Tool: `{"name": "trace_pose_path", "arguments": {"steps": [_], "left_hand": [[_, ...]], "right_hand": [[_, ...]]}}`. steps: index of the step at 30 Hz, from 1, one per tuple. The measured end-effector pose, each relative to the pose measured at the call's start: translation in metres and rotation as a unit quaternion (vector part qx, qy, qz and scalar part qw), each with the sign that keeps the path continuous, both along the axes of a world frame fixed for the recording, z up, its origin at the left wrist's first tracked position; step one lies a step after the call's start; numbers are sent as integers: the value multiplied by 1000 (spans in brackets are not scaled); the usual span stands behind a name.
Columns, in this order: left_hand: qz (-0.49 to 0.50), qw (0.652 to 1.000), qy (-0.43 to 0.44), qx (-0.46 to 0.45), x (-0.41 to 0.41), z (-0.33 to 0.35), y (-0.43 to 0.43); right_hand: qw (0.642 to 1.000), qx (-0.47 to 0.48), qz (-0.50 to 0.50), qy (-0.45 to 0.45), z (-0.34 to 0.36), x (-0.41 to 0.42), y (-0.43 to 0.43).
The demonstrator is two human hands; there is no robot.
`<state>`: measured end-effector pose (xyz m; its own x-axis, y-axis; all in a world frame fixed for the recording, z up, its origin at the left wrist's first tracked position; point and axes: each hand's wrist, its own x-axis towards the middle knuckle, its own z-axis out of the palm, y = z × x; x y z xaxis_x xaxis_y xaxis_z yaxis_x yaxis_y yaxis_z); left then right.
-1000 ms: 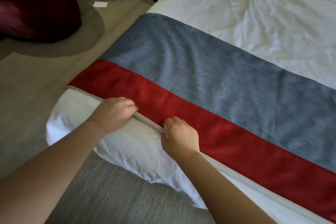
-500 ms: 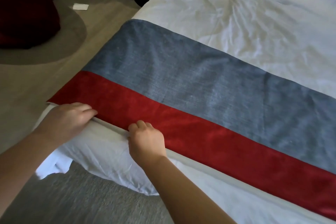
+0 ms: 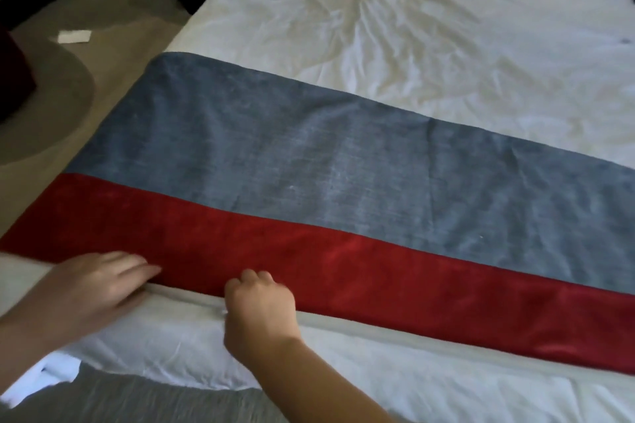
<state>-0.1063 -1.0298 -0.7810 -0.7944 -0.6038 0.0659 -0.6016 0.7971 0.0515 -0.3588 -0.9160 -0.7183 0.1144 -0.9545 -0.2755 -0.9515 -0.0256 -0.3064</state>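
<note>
That soft plush bed runner in grey-blue and red bands (image 3: pixel 326 189) lies across the middle of the frame, on top of the wrinkled white duvet (image 3: pixel 412 38). It looks light and floppy, probably clingy on cotton, so I'd take it by the pale piped hem (image 3: pixel 395 336). The right hand (image 3: pixel 261 309) has a narrow grip pinching that hem. The left hand (image 3: pixel 96 285) lies flat on it, holding nothing. The bed edge drops to grey carpet (image 3: pixel 137 398) at lower left, and there's loads of room on the right.

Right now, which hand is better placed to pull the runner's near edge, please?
Probably right: the right hand grips the near edge of the bed runner, while the left hand rests flat.
</note>
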Motion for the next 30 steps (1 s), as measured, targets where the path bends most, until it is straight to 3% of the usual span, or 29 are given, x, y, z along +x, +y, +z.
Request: {"name": "trace_pose_path", "arguments": {"steps": [4,6,9,10,12,15,18,24,30], "left_hand": [[-50,998,-38,-4,-27,-10,14],[-24,993,-95,59,-37,2,8],[53,955,-257,139,-67,35,-13],[58,949,-276,140,-83,47,-18],[38,960,-250,118,-125,68,-30],[46,994,-58,77,-211,94,-47],[96,991,63,62,-306,95,-69],[140,985,3,103,-444,66,-146],[160,968,-100,164,-472,30,-190]], "right_hand": [[996,80,-1,30,6,-25,16],[996,48,31,68,7,-30,19],[997,33,66,-33,-1,-47,7],[997,13,51,-55,1,-60,1],[997,-34,2,-71,3,-97,-14],[994,-97,-37,-34,1,-172,-48],[984,-138,-109,17,-3,-261,-92],[977,-146,-153,34,-17,-386,-157],[990,-73,-123,13,-49,-428,-178]]}}
